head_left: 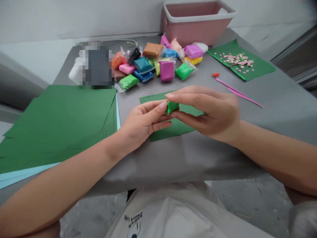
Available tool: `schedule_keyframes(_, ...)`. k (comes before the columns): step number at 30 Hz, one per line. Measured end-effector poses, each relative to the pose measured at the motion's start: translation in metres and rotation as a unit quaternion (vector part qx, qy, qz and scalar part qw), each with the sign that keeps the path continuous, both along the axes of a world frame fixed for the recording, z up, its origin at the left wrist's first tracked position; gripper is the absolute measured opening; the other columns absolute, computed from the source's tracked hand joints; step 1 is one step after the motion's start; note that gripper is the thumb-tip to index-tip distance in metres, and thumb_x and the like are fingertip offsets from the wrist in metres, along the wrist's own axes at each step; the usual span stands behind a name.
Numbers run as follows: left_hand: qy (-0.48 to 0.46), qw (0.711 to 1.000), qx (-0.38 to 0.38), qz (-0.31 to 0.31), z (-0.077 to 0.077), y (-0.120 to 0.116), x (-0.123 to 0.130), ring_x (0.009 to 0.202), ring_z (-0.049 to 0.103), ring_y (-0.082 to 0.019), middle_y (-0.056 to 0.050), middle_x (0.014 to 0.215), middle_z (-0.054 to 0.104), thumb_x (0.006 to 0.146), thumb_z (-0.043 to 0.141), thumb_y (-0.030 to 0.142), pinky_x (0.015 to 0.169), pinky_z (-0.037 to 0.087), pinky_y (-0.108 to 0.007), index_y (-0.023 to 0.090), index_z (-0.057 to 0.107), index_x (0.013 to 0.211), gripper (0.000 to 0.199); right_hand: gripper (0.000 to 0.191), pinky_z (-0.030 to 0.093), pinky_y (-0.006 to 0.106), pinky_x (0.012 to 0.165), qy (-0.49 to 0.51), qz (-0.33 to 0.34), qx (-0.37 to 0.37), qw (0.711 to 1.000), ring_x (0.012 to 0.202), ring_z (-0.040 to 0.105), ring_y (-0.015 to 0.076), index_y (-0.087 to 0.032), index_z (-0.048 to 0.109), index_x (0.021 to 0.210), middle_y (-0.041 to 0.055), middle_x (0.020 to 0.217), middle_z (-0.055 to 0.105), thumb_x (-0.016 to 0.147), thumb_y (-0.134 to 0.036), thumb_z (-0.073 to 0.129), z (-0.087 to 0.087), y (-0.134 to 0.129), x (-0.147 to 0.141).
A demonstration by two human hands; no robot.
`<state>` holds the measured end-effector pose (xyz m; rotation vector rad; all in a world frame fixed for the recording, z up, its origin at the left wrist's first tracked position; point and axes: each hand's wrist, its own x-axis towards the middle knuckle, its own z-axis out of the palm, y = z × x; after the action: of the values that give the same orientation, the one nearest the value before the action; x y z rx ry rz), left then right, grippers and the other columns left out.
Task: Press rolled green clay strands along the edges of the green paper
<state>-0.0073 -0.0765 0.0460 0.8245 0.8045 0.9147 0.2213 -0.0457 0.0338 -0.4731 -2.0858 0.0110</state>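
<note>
Between my two hands is a small lump of bright green modelling clay [172,107], held above a dark green sheet of paper [170,128] on the table. My left hand [146,120] pinches the lump between thumb and fingers from the left. From the right, my right hand [208,110] closes on the same lump, its fingertips above it and its thumb below. Part of the clay is hidden by the fingers.
Several bagged clay packs [166,71] lie at the back, before a pink bin [195,28]. Green sheets [61,125] are stacked at left. At right lie pink modelling tools [244,93], a red piece [215,75] and a green sheet with a blossom tree [260,67].
</note>
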Motion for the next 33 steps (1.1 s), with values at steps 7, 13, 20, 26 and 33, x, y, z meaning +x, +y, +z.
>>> schedule_keyframes(7,-0.005,1.000,-0.008,0.015,0.002,-0.002,0.003,0.096,0.083,-0.016,-0.001,0.096,0.085,0.096,0.101,0.042,0.090,0.069,-0.026,0.021,0.088,0.095,0.025,0.022,0.077,0.033,0.088,-0.010,-0.011,-0.034,0.999,0.098,0.090,0.0211,-0.035,0.088,0.128,0.0003,0.118,0.092,0.111,-0.023,0.079,0.007,-0.002,0.003)
schedule_keyframes(13,-0.017,0.999,-0.002,0.043,0.005,-0.004,0.006,0.090,0.081,-0.012,0.001,0.097,0.081,0.100,0.097,0.034,0.084,0.067,-0.020,0.021,0.088,0.102,0.016,0.020,0.074,0.029,0.085,-0.001,-0.031,-0.013,0.999,0.095,0.089,0.0183,-0.031,0.085,0.124,-0.0006,0.110,0.091,0.110,-0.017,0.079,0.007,-0.002,0.002)
schedule_keyframes(20,-0.007,0.999,0.013,0.045,0.003,-0.002,0.004,0.080,0.077,-0.009,0.001,0.087,0.080,0.091,0.105,0.030,0.080,0.064,-0.019,0.019,0.084,0.097,0.024,0.033,0.073,0.025,0.089,0.010,-0.013,0.003,1.000,0.103,0.089,0.0158,-0.028,0.081,0.137,0.0027,0.118,0.090,0.114,-0.011,0.065,0.001,-0.004,-0.002)
schedule_keyframes(26,0.006,0.999,0.011,0.035,0.002,-0.002,0.003,0.095,0.083,-0.016,0.000,0.096,0.085,0.089,0.107,0.034,0.089,0.067,-0.026,0.021,0.083,0.107,0.033,0.038,0.078,0.040,0.098,-0.010,-0.013,-0.017,1.000,0.111,0.088,0.0256,-0.032,0.076,0.145,0.0062,0.125,0.088,0.108,-0.033,0.086,0.001,-0.001,-0.001)
schedule_keyframes(33,0.000,0.997,-0.037,0.064,0.012,-0.005,0.007,0.087,0.082,-0.013,-0.001,0.094,0.087,0.110,0.083,0.031,0.081,0.064,-0.023,0.020,0.079,0.107,0.013,0.025,0.074,0.039,0.093,0.039,-0.039,-0.085,0.995,0.101,0.088,0.0212,-0.027,0.080,0.132,0.0029,0.122,0.090,0.109,-0.018,0.074,-0.003,-0.002,0.000)
